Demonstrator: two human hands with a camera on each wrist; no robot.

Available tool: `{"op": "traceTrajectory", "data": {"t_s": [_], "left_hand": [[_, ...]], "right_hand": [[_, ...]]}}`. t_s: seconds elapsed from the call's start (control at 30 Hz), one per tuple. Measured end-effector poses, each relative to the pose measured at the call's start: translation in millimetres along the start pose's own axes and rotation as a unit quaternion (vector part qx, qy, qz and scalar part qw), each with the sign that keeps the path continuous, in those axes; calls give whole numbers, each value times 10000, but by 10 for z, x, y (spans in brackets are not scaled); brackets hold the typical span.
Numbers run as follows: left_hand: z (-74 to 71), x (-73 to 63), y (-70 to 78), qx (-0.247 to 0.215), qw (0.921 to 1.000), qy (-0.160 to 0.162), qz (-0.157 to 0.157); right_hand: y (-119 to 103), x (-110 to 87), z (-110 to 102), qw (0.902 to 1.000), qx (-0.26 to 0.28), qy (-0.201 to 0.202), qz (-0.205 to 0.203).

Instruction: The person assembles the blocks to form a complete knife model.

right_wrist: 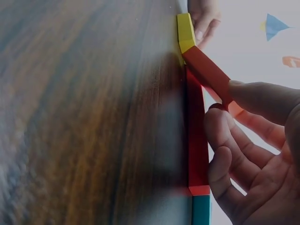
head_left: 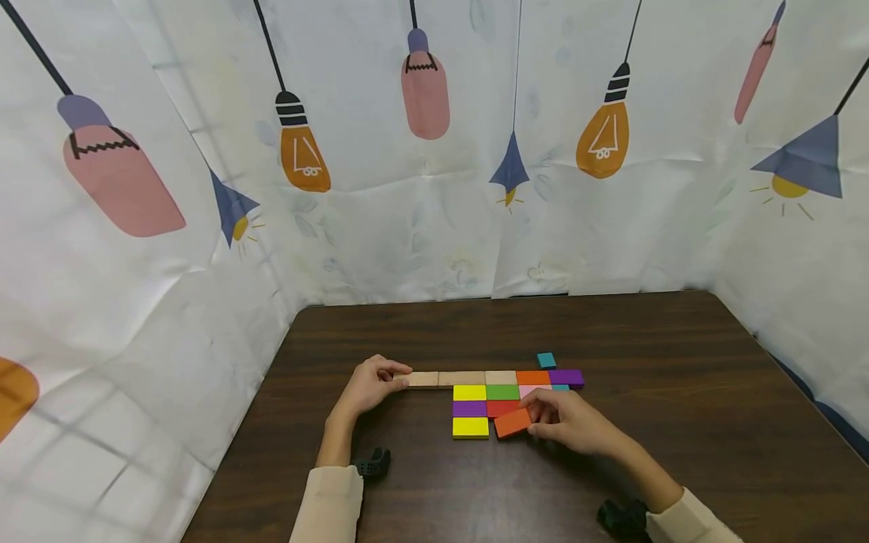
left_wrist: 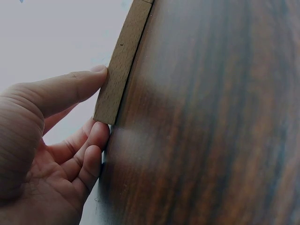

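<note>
My left hand (head_left: 372,385) holds the left end of a row of plain wooden blocks (head_left: 422,379). In the left wrist view, its thumb lies along the near side of the end block (left_wrist: 119,65), fingers behind and at its end. My right hand (head_left: 570,418) pinches an orange block (head_left: 512,423) between thumb and fingers. That block is tilted, its far corner by the lower yellow block (head_left: 471,428), just below the red block (head_left: 501,408). The right wrist view shows the orange block (right_wrist: 206,70) raised at an angle beside the red one (right_wrist: 197,136).
Below the wooden row lie yellow (head_left: 469,393), green (head_left: 502,392), purple (head_left: 469,409) and pink blocks, partly covered by the right hand. Orange (head_left: 532,378) and purple (head_left: 566,378) blocks extend the row rightward. A loose teal block (head_left: 546,360) sits behind, on the dark wooden table (head_left: 380,513).
</note>
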State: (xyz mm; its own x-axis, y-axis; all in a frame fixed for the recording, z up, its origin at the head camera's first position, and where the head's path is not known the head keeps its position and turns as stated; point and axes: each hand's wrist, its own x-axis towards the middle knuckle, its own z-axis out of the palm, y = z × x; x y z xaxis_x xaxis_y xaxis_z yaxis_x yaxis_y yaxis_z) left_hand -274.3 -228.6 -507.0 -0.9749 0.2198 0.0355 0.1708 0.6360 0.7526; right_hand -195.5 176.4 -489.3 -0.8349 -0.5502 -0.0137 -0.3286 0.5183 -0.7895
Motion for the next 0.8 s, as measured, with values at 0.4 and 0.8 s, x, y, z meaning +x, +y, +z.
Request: {"op": "traceTrajectory", "data": {"t_s": [0.4, 0.8], "left_hand": [[7, -26, 28, 4, 10000, -1, -74], [3, -18, 35, -37, 10000, 15, -63]], "right_hand": [[-2, 15, 11, 9994, -320, -141, 27], [-56, 40, 41, 9979, -610, -67, 201]]}}
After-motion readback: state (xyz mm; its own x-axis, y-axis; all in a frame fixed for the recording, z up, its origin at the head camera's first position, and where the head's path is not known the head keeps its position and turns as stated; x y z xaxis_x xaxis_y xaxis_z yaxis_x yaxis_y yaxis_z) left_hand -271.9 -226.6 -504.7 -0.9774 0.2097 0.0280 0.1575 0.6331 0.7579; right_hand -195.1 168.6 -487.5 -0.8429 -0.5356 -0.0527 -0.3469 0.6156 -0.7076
